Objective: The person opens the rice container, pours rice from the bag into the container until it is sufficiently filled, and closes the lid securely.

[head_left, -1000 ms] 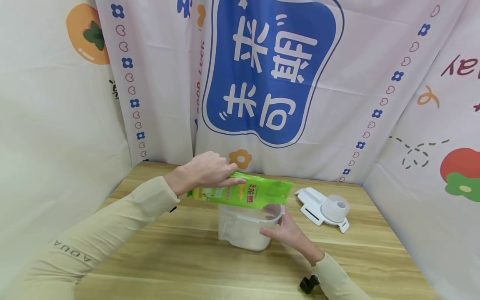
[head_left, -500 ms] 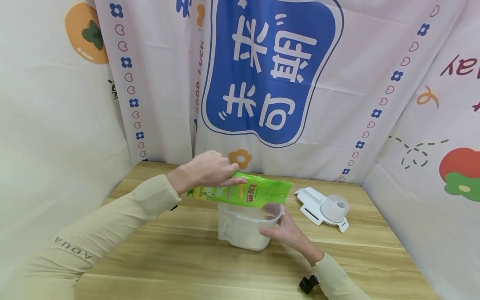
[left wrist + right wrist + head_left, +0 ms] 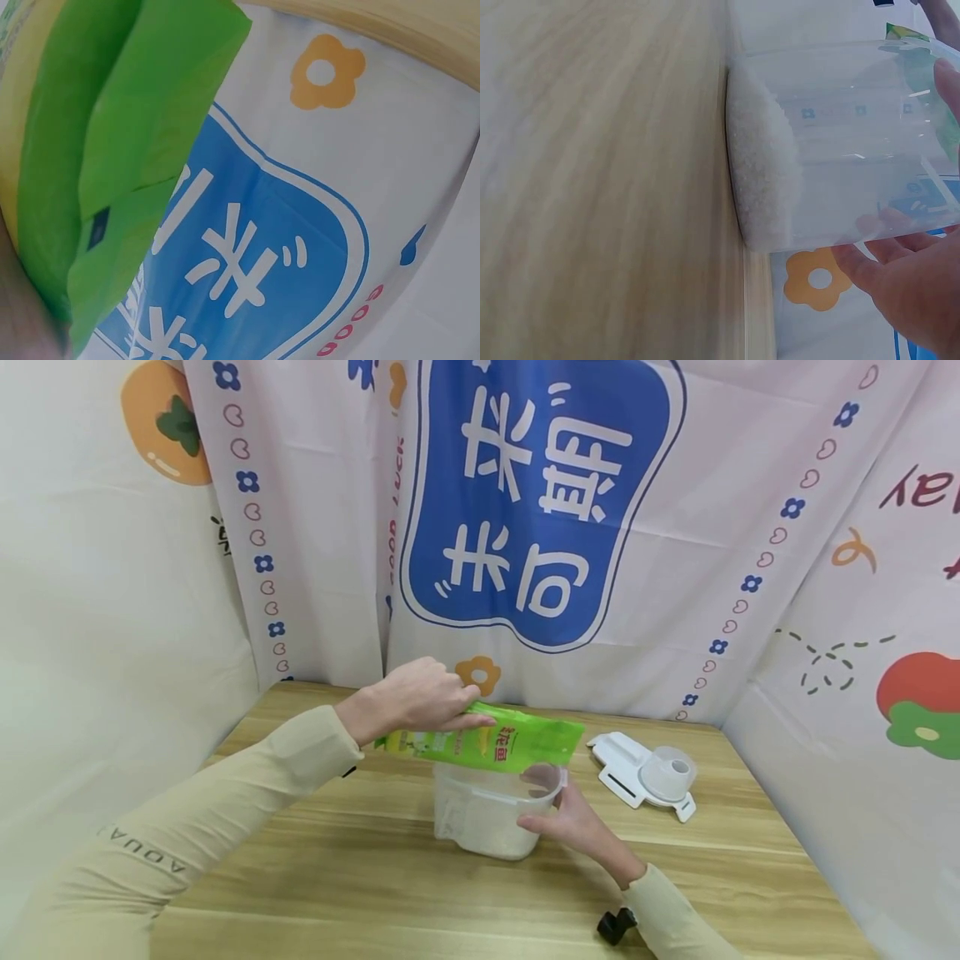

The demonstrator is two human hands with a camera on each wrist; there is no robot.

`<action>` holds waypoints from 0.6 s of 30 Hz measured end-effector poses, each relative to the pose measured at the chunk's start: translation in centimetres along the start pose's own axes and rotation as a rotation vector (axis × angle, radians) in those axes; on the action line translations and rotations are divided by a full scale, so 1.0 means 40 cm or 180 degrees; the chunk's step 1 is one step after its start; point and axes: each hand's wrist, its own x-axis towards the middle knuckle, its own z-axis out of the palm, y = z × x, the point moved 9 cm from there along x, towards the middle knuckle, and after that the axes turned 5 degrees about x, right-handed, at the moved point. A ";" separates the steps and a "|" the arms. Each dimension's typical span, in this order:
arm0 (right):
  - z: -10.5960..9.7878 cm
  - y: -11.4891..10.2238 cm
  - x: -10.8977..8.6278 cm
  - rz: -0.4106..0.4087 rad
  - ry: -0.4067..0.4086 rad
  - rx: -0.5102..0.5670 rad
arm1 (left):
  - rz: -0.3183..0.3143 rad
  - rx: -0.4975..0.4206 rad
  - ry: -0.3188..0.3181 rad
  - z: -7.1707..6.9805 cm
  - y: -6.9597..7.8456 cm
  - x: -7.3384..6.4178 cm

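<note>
My left hand [image 3: 427, 697] grips the green bag [image 3: 528, 745] from above, fingers curled over its upper edge and thumb laid along the near face. I judge this hold serves to keep the bag slung on its side, slightly tilted, with its free end directed rightward over the container. Whether the bag's mouth is open I cannot tell.

My right hand [image 3: 573, 818] clasps the clear container [image 3: 480, 822] at its right side near the rim, thumb on the near wall, fingers around the far side. The likely purpose is steadying: the vessel stands upright on the tabletop [image 3: 337, 885] and would probably shift if knocked.

Position of the bag: below and to the right of my left hand, above and to the left of my right hand, directly over the container's opening. Contact with the rim cannot be confirmed.

The right wrist view shows white grains [image 3: 761, 161] heaped low in the container, most of its height unfilled.

Farther out, to the right and well apart from the container, a white lid [image 3: 618, 764] lies on the tabletop with a clear cup [image 3: 670, 777] on it, presumably set aside to leave the opening unobstructed. Behind hangs a printed cloth [image 3: 697, 502].
</note>
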 end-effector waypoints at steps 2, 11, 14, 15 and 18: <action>0.000 -0.001 0.001 -0.0015 -0.0009 -0.0007 | 0.0030 0.0066 -0.0002 -0.004 0.002 0.001; 0.004 -0.010 0.001 -0.0106 -0.0065 0.0066 | 0.0147 0.0257 -0.0045 -0.018 0.013 0.004; 0.004 -0.010 0.001 -0.0101 -0.0061 0.0084 | 0.0134 0.0280 -0.0082 -0.022 0.012 0.006; 0.004 -0.010 0.002 -0.0096 -0.0060 0.0081 | 0.0128 0.0285 -0.0104 -0.022 0.011 0.007; 0.003 -0.009 0.002 -0.0086 -0.0049 0.0075 | 0.0102 0.0276 -0.0158 -0.023 0.007 0.008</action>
